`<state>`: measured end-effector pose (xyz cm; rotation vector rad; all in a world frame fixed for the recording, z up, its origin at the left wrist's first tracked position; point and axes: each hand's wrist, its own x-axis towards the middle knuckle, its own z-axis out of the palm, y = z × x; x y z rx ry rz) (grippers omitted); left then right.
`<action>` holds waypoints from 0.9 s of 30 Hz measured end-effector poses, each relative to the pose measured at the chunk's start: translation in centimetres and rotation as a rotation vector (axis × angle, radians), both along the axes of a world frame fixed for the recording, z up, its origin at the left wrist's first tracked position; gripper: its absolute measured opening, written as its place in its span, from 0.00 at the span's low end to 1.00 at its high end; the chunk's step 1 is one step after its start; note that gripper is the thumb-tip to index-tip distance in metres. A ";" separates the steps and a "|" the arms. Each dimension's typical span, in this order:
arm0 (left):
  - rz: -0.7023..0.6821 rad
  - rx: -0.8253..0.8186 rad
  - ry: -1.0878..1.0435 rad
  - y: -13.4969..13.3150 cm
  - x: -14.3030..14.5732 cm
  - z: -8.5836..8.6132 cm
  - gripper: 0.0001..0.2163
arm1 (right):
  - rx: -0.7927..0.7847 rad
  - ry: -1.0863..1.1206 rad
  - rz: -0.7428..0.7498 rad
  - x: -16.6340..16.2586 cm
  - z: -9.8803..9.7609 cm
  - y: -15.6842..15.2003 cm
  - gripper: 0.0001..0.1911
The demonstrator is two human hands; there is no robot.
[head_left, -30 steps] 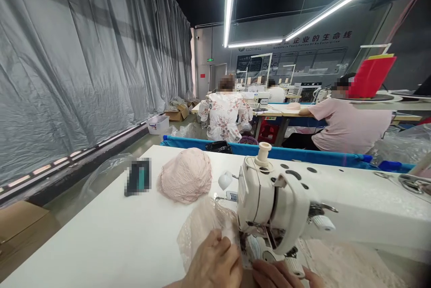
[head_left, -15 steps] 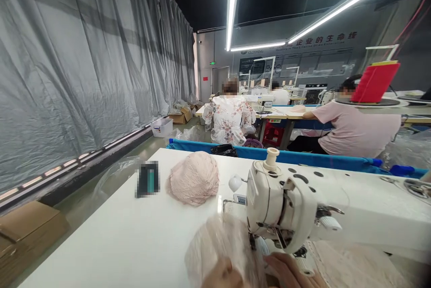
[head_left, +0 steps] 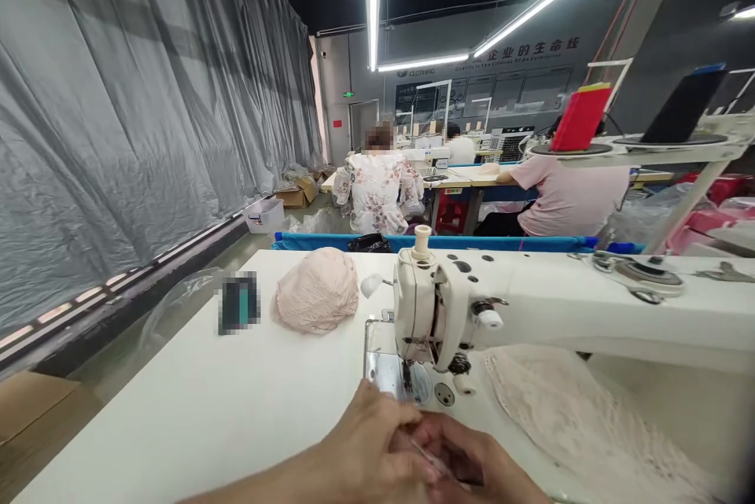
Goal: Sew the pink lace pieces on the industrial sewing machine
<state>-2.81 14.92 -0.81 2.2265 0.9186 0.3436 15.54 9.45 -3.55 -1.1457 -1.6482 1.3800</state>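
Observation:
A white sewing machine (head_left: pixel 425 299) stands over the white table, with its metal needle plate (head_left: pixel 383 355) bare under the needle. My left hand (head_left: pixel 371 425) and my right hand (head_left: pixel 465 449) meet just in front of this plate. Their fingers are closed together, and a thin pale pink strip of fabric (head_left: pixel 429 458) shows between them; the rest is hidden by the fingers. Right of the hands, a pale pink lace-edged fabric piece (head_left: pixel 566 402) lies under the machine arm. Left of the machine head sits a rounded heap of pale pink fabric (head_left: pixel 318 289).
A blurred dark object (head_left: pixel 239 303) lies on the table's left side (head_left: pixel 194 410). Behind the table runs a blue cloth trough (head_left: pixel 318 241). Red and black thread cones (head_left: pixel 581 117) stand at the right. Co-workers (head_left: pixel 383 185) sit farther off. A cardboard box (head_left: pixel 35 402) is at lower left.
My view has turned right. The blurred pale fabric left of the needle is gone from there, and both hands have drawn together in front of the needle plate.

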 end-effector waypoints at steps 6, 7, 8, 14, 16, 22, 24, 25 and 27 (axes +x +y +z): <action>0.201 -0.326 -0.089 -0.4 -0.9 0.3 0.07 | -0.011 0.016 -0.017 -0.2 -0.2 -0.6 0.12; 0.200 -0.355 -0.115 -0.5 -1.2 0.4 0.07 | -0.022 0.023 -0.015 -0.3 -0.1 -0.6 0.13; 0.203 -0.375 -0.133 -0.5 -1.4 0.6 0.08 | -0.029 0.029 -0.015 -0.3 0.0 -0.7 0.13; 0.242 -0.409 -0.173 -1.0 -1.9 2.2 0.10 | -0.019 0.023 0.003 0.0 1.3 -0.9 0.11; 0.236 -0.401 -0.187 -1.2 -1.8 2.4 0.10 | -0.014 0.013 0.006 0.2 1.6 -1.0 0.09; 0.209 -0.400 -0.205 -1.4 -1.1 1.7 0.08 | 0.030 -0.023 0.071 0.2 1.8 -1.3 0.19; 0.185 -0.386 -0.193 -1.3 -0.9 1.4 0.08 | 0.039 -0.053 0.028 0.1 1.3 -1.1 0.22; 0.171 -0.368 -0.178 -1.1 -1.0 1.3 0.08 | 0.038 -0.063 0.007 0.3 1.1 -0.9 0.23; 0.151 -0.330 -0.130 -0.8 -1.5 1.1 0.07 | 0.021 -0.068 -0.007 0.9 0.8 -0.5 0.26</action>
